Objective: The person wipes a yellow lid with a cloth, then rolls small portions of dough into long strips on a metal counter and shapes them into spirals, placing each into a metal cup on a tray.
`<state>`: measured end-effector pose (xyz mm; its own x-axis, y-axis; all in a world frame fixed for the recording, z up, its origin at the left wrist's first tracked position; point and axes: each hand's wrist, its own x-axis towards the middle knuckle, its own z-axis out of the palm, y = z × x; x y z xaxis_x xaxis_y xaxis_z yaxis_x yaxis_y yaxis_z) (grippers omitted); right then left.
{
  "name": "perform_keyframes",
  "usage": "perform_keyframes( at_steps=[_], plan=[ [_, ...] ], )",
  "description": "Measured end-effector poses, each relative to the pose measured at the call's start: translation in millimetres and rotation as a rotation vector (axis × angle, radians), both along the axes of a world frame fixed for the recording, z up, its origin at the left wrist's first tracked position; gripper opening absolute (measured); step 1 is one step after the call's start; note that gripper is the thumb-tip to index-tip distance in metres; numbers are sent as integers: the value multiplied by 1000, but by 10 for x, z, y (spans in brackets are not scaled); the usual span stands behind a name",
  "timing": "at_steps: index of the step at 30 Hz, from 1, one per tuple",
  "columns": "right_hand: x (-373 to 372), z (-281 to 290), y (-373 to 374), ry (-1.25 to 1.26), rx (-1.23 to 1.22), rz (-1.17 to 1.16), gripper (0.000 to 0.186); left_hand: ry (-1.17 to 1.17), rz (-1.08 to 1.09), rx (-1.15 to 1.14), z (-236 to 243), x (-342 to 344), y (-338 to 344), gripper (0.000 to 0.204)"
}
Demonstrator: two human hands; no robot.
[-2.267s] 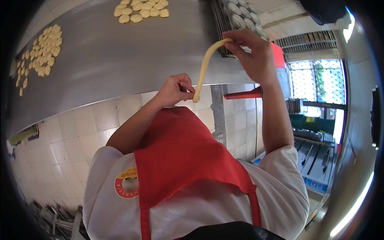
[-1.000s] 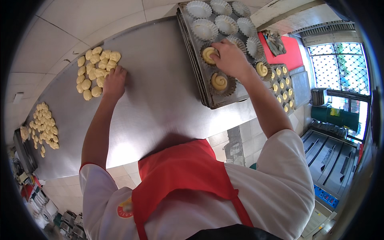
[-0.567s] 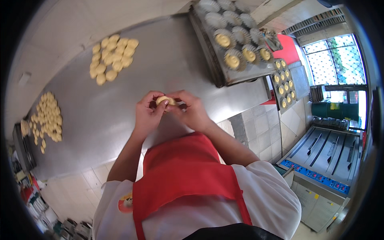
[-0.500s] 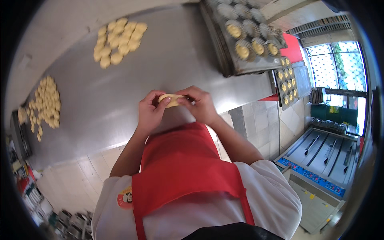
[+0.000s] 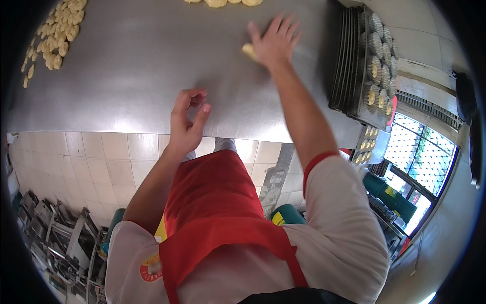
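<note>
My right hand (image 5: 277,43) is stretched out over the metal table, fingers spread and slightly blurred. A piece of pale yellow dough (image 5: 249,50) pokes out at the thumb side of its palm; the rest of the piece is hidden beneath the hand. My left hand (image 5: 188,116) hovers near the table's front edge, fingers loosely curved, thumb apart, and nothing between them. Ahead, at the top edge of the view, several dough pieces (image 5: 216,2) are partly cut off. A larger heap of small dough pieces (image 5: 62,30) lies at the far left.
The steel table (image 5: 136,76) spans the view. At its right end stands a stack of dark trays (image 5: 345,58), the top one bearing fluted molds (image 5: 375,45), some with dough inside. Beyond it is another filled tray (image 5: 365,147). Metal equipment (image 5: 66,248) stands at lower left.
Both hands held a dough piece together before; now they are apart. My right hand has moved forward and right, over dough on the table. My left hand has let go. The view has shifted.
</note>
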<state>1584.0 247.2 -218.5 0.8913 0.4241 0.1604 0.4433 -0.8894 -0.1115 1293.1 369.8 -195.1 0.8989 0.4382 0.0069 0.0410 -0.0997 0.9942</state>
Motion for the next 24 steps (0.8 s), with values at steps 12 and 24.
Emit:
perform_keyframes(
  at_steps=[12, 24],
  plan=[
    [-2178, -11, -1224, 416, -28, 277, 103, -5, -274, 430, -305, 670, -1381, 81],
    [-927, 76, -1417, 331, -99, 435, 78, 175, -490, 1097, -231, 1222, -750, 77]
  ],
)
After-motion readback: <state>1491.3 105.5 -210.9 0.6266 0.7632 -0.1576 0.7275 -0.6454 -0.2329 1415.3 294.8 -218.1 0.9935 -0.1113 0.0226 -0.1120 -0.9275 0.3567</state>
